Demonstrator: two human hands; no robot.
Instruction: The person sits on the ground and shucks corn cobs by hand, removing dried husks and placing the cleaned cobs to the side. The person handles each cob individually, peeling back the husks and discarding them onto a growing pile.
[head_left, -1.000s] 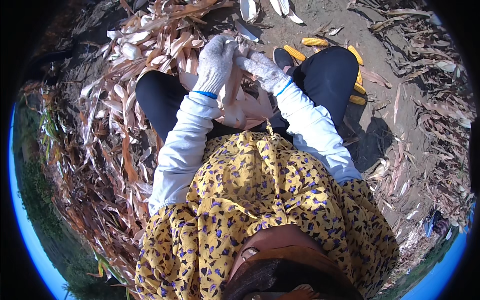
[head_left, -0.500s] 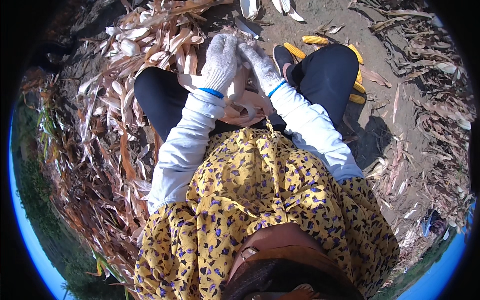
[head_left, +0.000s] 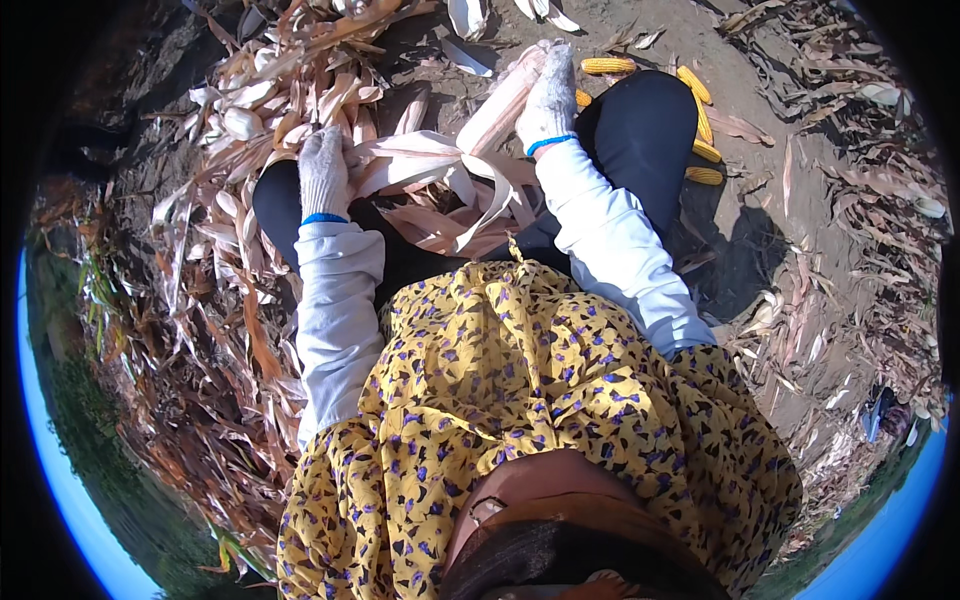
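In a light knitted glove with a blue cuff, my right hand (head_left: 550,98) is wrapped round the upper end of an ear of corn (head_left: 497,112), which is still covered in pale husk. The ear slants down to the left. Wide husk leaves (head_left: 405,160) spread from its lower end towards my left hand (head_left: 325,172). That hand, gloved the same way, is closed on their far ends beside my left knee; its fingertips are partly hidden. Curled husk strips (head_left: 485,205) hang over the loose husks between my legs.
Several bare yellow corn cobs (head_left: 704,176) lie on the soil beyond and beside my bent right knee (head_left: 655,120). A heap of dry husks and unhusked ears (head_left: 240,122) covers the ground to the left. Dry stalks and leaves (head_left: 870,180) line the right side.
My hands were together over the ear and have moved apart. The left went left and nearer with the husk leaves; the right went right and farther with the ear.
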